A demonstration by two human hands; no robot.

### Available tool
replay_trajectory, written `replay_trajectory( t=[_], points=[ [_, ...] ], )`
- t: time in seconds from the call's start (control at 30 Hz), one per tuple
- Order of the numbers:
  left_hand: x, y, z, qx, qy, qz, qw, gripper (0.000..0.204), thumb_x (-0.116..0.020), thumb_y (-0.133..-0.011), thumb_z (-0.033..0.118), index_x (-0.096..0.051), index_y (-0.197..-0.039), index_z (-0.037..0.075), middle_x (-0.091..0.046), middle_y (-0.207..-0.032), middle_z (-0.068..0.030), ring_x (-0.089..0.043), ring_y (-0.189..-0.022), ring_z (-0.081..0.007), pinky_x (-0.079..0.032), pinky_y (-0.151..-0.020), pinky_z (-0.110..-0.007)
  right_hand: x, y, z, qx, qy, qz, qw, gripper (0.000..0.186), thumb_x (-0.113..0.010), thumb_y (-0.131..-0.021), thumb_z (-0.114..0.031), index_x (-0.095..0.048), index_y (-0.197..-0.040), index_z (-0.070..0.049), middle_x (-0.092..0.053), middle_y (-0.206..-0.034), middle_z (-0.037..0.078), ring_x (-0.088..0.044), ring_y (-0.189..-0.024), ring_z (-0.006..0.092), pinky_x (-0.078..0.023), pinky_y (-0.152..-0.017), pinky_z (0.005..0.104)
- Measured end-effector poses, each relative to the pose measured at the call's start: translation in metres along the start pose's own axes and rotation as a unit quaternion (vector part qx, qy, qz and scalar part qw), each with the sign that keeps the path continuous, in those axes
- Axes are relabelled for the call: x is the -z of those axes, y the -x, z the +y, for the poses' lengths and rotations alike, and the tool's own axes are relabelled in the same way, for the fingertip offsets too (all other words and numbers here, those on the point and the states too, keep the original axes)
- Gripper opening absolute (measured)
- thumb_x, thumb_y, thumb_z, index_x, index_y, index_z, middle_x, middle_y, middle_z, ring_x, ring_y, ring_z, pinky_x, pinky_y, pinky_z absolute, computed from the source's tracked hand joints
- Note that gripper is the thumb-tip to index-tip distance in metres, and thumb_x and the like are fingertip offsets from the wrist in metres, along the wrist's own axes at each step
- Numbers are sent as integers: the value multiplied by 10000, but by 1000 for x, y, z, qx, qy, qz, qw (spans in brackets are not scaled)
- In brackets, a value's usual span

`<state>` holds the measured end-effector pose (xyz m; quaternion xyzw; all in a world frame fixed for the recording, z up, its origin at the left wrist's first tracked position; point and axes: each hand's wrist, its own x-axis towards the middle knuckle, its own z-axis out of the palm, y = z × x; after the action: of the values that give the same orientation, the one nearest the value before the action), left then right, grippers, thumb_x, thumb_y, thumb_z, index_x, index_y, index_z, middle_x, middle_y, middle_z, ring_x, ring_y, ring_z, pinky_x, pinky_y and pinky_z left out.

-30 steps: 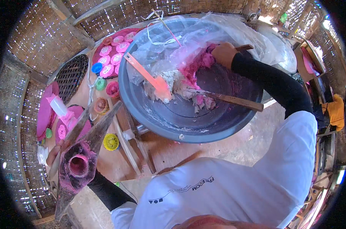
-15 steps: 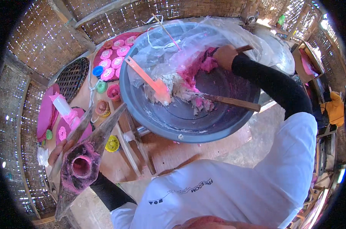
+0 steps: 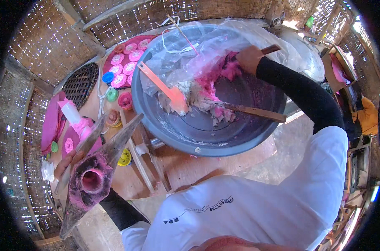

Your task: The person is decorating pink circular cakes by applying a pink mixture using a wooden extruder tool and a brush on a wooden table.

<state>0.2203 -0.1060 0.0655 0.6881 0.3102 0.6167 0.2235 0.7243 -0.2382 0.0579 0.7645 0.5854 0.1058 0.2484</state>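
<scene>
My left hand [image 3: 67, 164] is wrapped round a worn, pointed wooden press [image 3: 98, 157] with a round, pink-smeared hole in its middle. The press is tilted at the lower left, above the table's near side. At the back of a large grey basin [image 3: 190, 147], my right hand [image 3: 249, 59] grips a wooden paddle [image 3: 271, 49]; its lower end is hidden at the pink dough [image 3: 229, 69]. Whitish dough [image 3: 190, 93] lies beside it. A salmon-coloured spatula [image 3: 160, 83] and a second wooden paddle [image 3: 257, 112] rest in the basin.
Clear plastic sheeting [image 3: 223, 37] drapes over the basin's back. Pink lacy rounds [image 3: 118, 79] cover a red tray behind left. Small coloured moulds, including a yellow one [image 3: 125, 157], stand between press and basin. A dark woven basket [image 3: 79, 87] leans at the wall.
The wooden press has shifted slightly right in my left hand. My right hand has moved slightly right with its paddle, and pink dough has shifted beside it.
</scene>
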Motion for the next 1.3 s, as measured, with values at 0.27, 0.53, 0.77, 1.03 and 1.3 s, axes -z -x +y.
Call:
replay_trajectory(
  t=[0.27,0.53,0.77,1.03,1.3],
  points=[
    [5,6,-16,1,-54,60,997,183,-626,-692,23,-538,-838,-44,-581,-795,-156,-593,-682,-190,-505,-629,-257,22,14,3,9,-92,3,996,185,-497,-715,-152,-634,-738,-30,-617,-738,166,-617,-703,298,-489,-619,414],
    [-13,6,-6,-202,-183,34,961,322,-689,-654,74,-492,-893,-14,-528,-873,-97,-557,-798,-186,-457,-758,-286,0,12,-11,-1,-64,24,998,197,-486,-728,-156,-630,-737,-22,-615,-747,174,-616,-707,298,-489,-622,409],
    [-22,3,3,-155,21,30,987,422,-702,-628,57,-449,-960,0,-539,-847,-96,-547,-841,-181,-460,-767,-287,19,24,18,43,-103,-48,993,228,-487,-764,-205,-599,-703,-15,-601,-720,170,-598,-708,314,-467,-605,412],
    [-27,-8,20,-283,-158,-133,937,431,-714,-614,155,-505,-973,40,-571,-864,-90,-553,-816,-209,-448,-752,-324,109,110,16,80,-419,161,890,182,-501,-799,-97,-561,-928,17,-550,-639,93,-520,-587,155,-414,-547,283],
    [-73,-23,59,-217,-134,-47,966,415,-738,-584,249,-574,-916,63,-591,-867,-92,-559,-777,-250,-436,-700,-351,171,150,-117,73,-477,358,799,274,-515,-740,-11,-564,-1008,-33,-569,-786,166,-582,-666,262,-447,-564,309]
  ],
)
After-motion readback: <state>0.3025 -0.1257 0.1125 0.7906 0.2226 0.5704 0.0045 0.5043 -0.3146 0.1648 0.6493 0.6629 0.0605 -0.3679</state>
